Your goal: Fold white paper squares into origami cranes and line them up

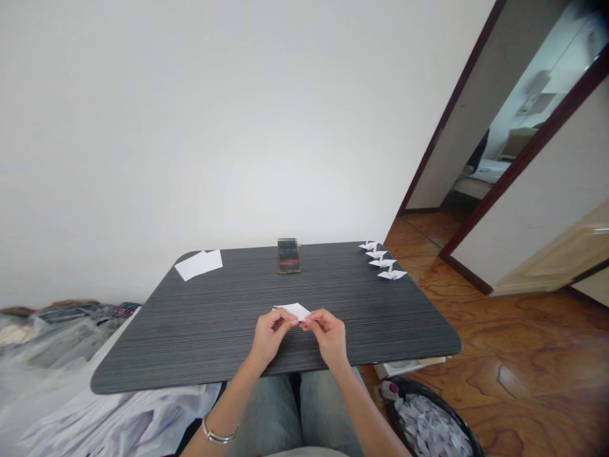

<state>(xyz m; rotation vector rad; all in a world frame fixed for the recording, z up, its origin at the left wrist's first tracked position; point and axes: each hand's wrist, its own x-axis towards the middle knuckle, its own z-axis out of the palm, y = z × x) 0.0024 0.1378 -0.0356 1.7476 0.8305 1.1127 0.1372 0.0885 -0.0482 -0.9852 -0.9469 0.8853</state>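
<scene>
Pinching one folded white paper (294,311) between left hand (271,336) and right hand (328,336), together over a dark ribbed tabletop (143,362). Four paper cranes (382,259) line its right edge; white paper sheets (198,264) lie upper left.

Left hand (269,337) and right hand (329,336) close together, fingertips (305,324) pinched

The head-worn camera looks forward and down from above the seated person's lap, along both forearms (223,412). The left hand (271,336) and right hand (328,336) appear fairly near the lens, in the lower middle of the frame, over the near part of the tabletop (190,336). Denim-covered thighs (285,406) show at the bottom edge, a white wall (238,127) fills the upper frame, and a doorway (518,127) stands at the right.
</scene>
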